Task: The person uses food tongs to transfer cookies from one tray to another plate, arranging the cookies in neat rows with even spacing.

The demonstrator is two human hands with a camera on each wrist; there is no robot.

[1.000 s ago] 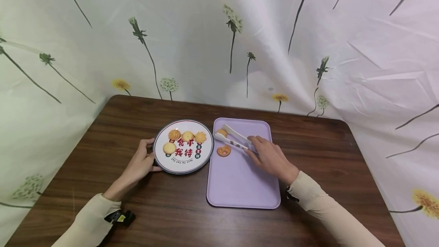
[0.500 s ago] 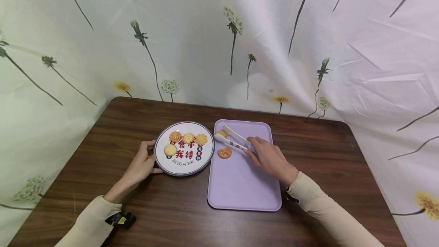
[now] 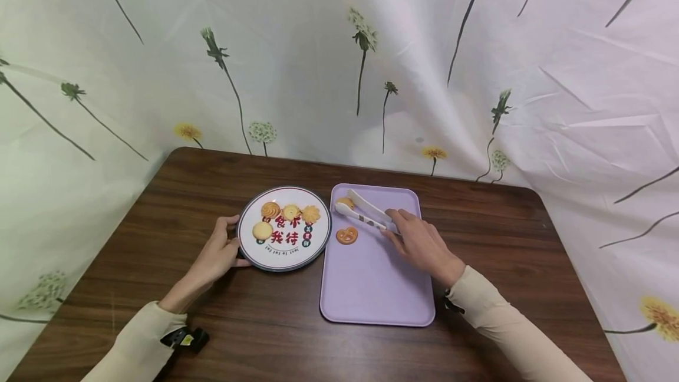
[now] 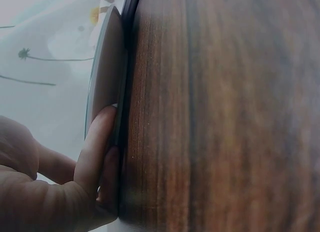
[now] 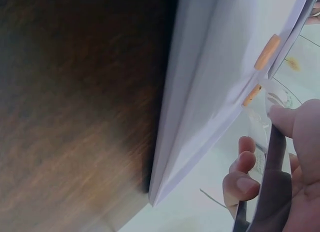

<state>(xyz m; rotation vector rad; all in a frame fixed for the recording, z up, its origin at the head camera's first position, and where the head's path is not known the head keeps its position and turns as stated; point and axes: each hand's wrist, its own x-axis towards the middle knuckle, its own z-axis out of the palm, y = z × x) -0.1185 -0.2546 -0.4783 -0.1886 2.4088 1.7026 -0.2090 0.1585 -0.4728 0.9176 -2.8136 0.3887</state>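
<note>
My left hand [image 3: 214,252] grips the left edge of a round white plate [image 3: 321,237] printed with red characters; in the left wrist view, fingers reach in at the rim of the plate [image 4: 107,66]. Several cookies sit on it, among them a swirl cookie [image 3: 270,210] and a plain round one [image 3: 262,230]. My right hand [image 3: 424,249] holds white tongs [image 3: 366,219] over a lilac tray [image 3: 376,287]. The tongs' parted tips stand at a round cookie [image 3: 345,201], partly covered by them. A pretzel-shaped cookie [image 3: 347,235] lies nearer me on the tray.
Plate and tray stand side by side on a dark wooden table [image 3: 254,323], the plate's right rim right at the tray's left edge. Behind the table hangs a pale cloth [image 3: 313,75] with dandelion prints. A dark strap [image 3: 183,338] is on the left wrist.
The tongs' tips have shifted slightly right and away from me, and remain parted around the cookie. The left hand and the plate stay in place.
</note>
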